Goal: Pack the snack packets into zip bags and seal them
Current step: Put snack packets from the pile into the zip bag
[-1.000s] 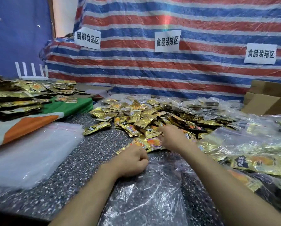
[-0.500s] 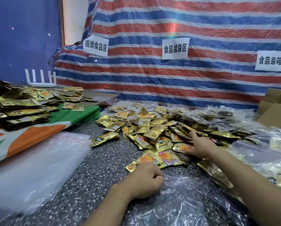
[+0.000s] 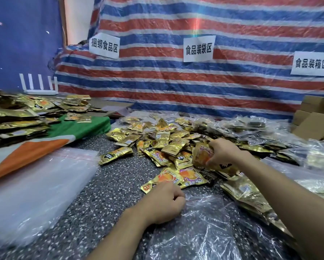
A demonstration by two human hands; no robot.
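Rt hand (image 3: pixel 223 152) lifted packet (image 3: pixel 201 154) (pinched in grip); lt hand (image 3: pixel 163 203) holds bag (image 3: pixel 204 231).

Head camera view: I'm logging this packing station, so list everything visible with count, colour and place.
loose snack packets: many, gold and orange, heaped mid-table
held packet: one, gold and orange, above heap
zip bag: one, clear, flat at front centre
empty bag stack: one, clear, front left
filled bags: several, clear over gold, right side
stacked packets: many, gold, on cloth at left
cloth: one, green and orange, left
signs: three, white, on tarp
tarp: one, red-white-blue stripes, behind
boxes: several, brown, far right
router: one, white, back left
table: one, dark speckled, underneath
left-hand grip: one, curled on the zip bag's mouth
right-hand grip: one, holds the held packet
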